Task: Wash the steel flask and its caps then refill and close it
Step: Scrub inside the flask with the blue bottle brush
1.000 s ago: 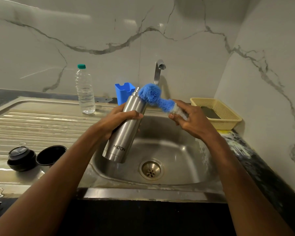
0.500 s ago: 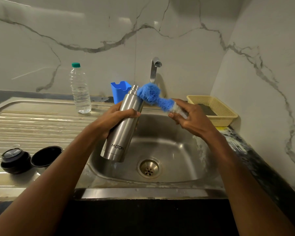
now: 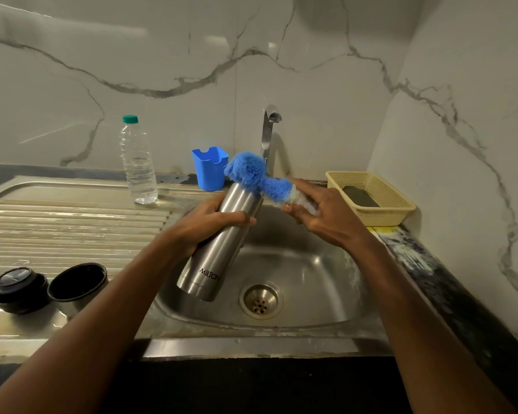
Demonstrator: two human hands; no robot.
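- Flask (image 3: 219,243): steel, uncapped, held tilted over the sink (image 3: 311,282); base low and toward the person, mouth high and away, leaning to the right.
- Left hand (image 3: 205,227): grip wrapped round the upper body of the flask, thumb across its front.
- Right hand (image 3: 326,218): grip pinched on the pale handle end of the brush (image 3: 257,182), fingers curled about it.
- Brush: blue bristle head lay at the flask's mouth, up and left of the right hand; whether any bristles had entered the neck could not be told.
- Key relation: the brush ran crosswise, from lower right up to the mouth, at an angle to the flask's long axis. Judged: the brush would need swinging into line with that axis before it could pass down the neck. The right hand was the nearer to the mouth; the left steadied the body.
- Caps (image 3: 50,289): two dark pieces side by side on the drainboard (image 3: 72,216), well left of the sink, untouched.
- Tap (image 3: 269,127): behind the brush, no water seen running.
- Stage, judged: inside scrub in hand; caps, refill and closing remained.
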